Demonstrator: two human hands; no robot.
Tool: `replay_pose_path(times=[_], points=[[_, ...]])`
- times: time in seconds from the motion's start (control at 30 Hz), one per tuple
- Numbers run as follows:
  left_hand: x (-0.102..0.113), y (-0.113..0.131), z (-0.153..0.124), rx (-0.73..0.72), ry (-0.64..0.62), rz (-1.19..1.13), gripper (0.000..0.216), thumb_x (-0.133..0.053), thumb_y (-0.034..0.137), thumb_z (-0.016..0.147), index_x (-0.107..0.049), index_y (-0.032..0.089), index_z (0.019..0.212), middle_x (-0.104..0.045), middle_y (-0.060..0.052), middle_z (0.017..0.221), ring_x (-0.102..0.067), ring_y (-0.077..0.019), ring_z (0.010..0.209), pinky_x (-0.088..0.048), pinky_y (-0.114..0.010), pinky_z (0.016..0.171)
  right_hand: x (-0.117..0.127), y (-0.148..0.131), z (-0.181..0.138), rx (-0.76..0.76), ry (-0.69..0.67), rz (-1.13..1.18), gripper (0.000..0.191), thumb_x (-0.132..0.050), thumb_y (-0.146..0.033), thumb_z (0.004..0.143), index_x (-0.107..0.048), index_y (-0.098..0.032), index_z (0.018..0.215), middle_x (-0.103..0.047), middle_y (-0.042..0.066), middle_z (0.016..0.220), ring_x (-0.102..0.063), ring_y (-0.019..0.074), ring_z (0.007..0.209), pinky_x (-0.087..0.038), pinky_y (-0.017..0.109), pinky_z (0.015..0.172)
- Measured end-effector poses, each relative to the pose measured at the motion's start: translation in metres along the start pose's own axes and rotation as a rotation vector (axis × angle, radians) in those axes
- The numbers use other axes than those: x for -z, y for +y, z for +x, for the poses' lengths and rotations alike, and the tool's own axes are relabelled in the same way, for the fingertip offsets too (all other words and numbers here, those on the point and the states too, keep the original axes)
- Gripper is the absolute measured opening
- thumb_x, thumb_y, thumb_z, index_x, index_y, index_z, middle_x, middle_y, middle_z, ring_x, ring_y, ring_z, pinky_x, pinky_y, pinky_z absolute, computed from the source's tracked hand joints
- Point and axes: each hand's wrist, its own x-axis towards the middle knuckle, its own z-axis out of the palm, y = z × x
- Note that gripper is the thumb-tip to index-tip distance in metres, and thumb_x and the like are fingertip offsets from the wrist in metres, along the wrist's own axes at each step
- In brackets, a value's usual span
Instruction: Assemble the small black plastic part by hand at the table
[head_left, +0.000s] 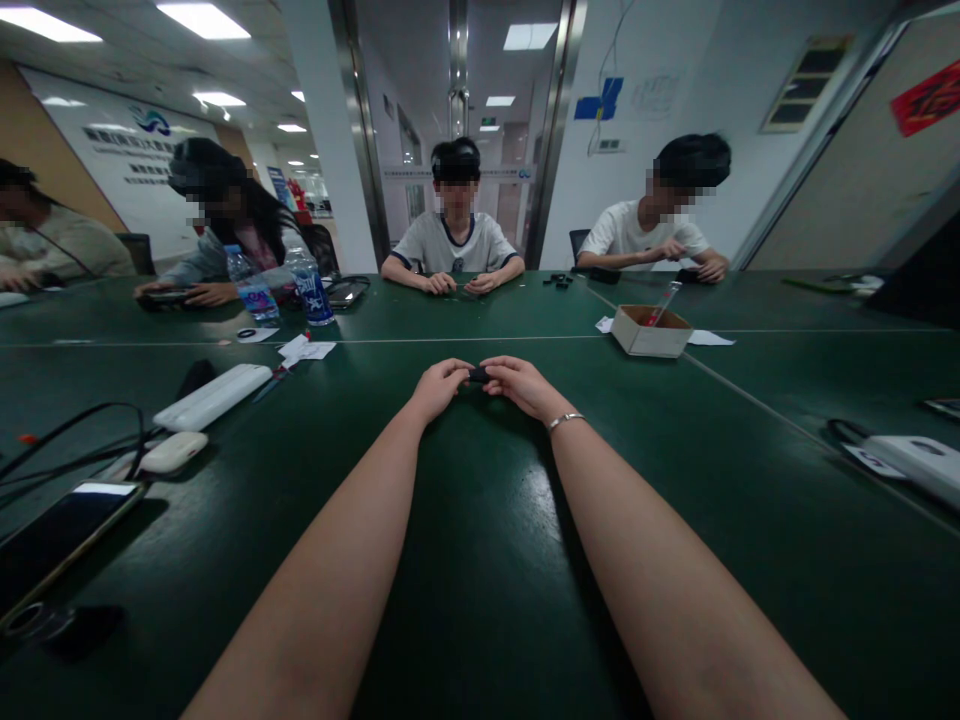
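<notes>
Both my arms stretch out over the dark green table [487,560]. My left hand [439,386] and my right hand [521,384] meet at the middle of the table, fingers curled round a small black object [478,375] held between them. Only a bit of the object shows between the fingertips; what it is I cannot make out. A thin silver bracelet [564,420] circles my right wrist.
A small cardboard box [649,331] with a red-tipped tool stands ahead right. Left lie a white case [212,396], a white charger [172,452], black cables [67,440] and a phone [56,540]. Two water bottles [309,287] stand far left. Several people sit across the table.
</notes>
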Motion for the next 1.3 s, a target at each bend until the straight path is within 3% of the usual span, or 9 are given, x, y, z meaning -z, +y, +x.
replay_pose_path(times=[0.33,0.47,0.6,0.73,0.87,1.03,1.2,1.3], points=[[0.0016,-0.0033,0.0014,-0.006,0.002,0.009,0.028,-0.052,0.023,0.079,-0.07,0.016,0.1,-0.066,-0.004,0.086,-0.051,-0.0115,0.062,-0.044,-0.024,0.061,-0.0011,-0.0017,-0.0012,-0.006,0.004,-0.011,0.012,-0.062,-0.001,0.086,-0.067,-0.012,0.087,-0.065,0.003,0.069,-0.064,0.0088,0.056,-0.055,0.013,0.051],[0.0018,-0.0048,0.0026,-0.019,-0.018,0.035,0.03,-0.05,0.027,0.081,-0.07,0.016,0.1,-0.065,-0.003,0.079,-0.051,-0.012,0.061,-0.043,-0.024,0.06,-0.0022,-0.0024,-0.0014,-0.018,0.017,-0.013,0.013,-0.06,0.0,0.087,-0.066,-0.012,0.087,-0.065,0.003,0.067,-0.064,0.0083,0.054,-0.055,0.012,0.051],[0.001,-0.0037,0.0029,-0.016,-0.006,0.013,0.029,-0.053,0.026,0.078,-0.07,0.016,0.099,-0.067,-0.004,0.087,-0.053,-0.0121,0.065,-0.043,-0.023,0.06,-0.0025,-0.0019,-0.0008,-0.02,0.026,-0.014,0.015,-0.057,0.001,0.088,-0.066,-0.011,0.087,-0.065,0.003,0.067,-0.064,0.0083,0.053,-0.054,0.012,0.051],[0.0004,-0.004,0.0029,-0.02,-0.033,-0.008,0.028,-0.051,0.025,0.079,-0.07,0.016,0.097,-0.065,-0.003,0.078,-0.055,-0.0134,0.068,-0.043,-0.023,0.06,-0.0019,-0.0013,-0.0003,-0.013,0.024,-0.015,0.015,-0.059,0.001,0.088,-0.066,-0.011,0.086,-0.066,0.004,0.067,-0.064,0.0085,0.053,-0.054,0.012,0.051],[-0.0005,-0.0055,0.0028,-0.031,-0.017,-0.012,0.028,-0.054,0.022,0.076,-0.069,0.016,0.099,-0.067,-0.004,0.085,-0.057,-0.0138,0.071,-0.043,-0.023,0.06,-0.0029,-0.0019,-0.0007,-0.019,0.028,-0.02,0.015,-0.057,0.001,0.089,-0.065,-0.011,0.086,-0.065,0.003,0.066,-0.064,0.0084,0.053,-0.054,0.012,0.051],[-0.0006,-0.0031,0.0019,-0.039,-0.01,-0.043,0.024,-0.053,0.023,0.079,-0.067,0.015,0.096,-0.063,-0.003,0.073,-0.056,-0.014,0.068,-0.041,-0.024,0.06,-0.0042,-0.0028,-0.0017,-0.026,0.033,-0.031,0.018,-0.051,0.002,0.091,-0.063,-0.011,0.09,-0.065,0.003,0.067,-0.064,0.0081,0.053,-0.054,0.013,0.052],[0.0005,0.0018,0.0004,-0.028,0.049,-0.094,0.016,-0.057,0.028,0.079,-0.063,0.015,0.086,-0.058,0.0,0.066,-0.051,-0.0118,0.06,-0.04,-0.023,0.058,-0.0043,-0.0018,-0.0006,-0.016,-0.021,-0.137,0.023,-0.054,0.004,0.087,-0.06,-0.013,0.101,-0.066,0.001,0.069,-0.064,0.0088,0.053,-0.053,0.014,0.05],[0.0007,0.0001,0.0001,-0.038,0.052,-0.103,0.018,-0.06,0.032,0.079,-0.061,0.015,0.085,-0.057,0.001,0.067,-0.051,-0.0116,0.06,-0.04,-0.024,0.058,-0.0067,-0.0014,0.0012,-0.022,-0.06,-0.26,0.027,-0.055,0.009,0.083,-0.061,-0.012,0.098,-0.065,-0.001,0.066,-0.06,0.0068,0.047,-0.05,0.013,0.046]])
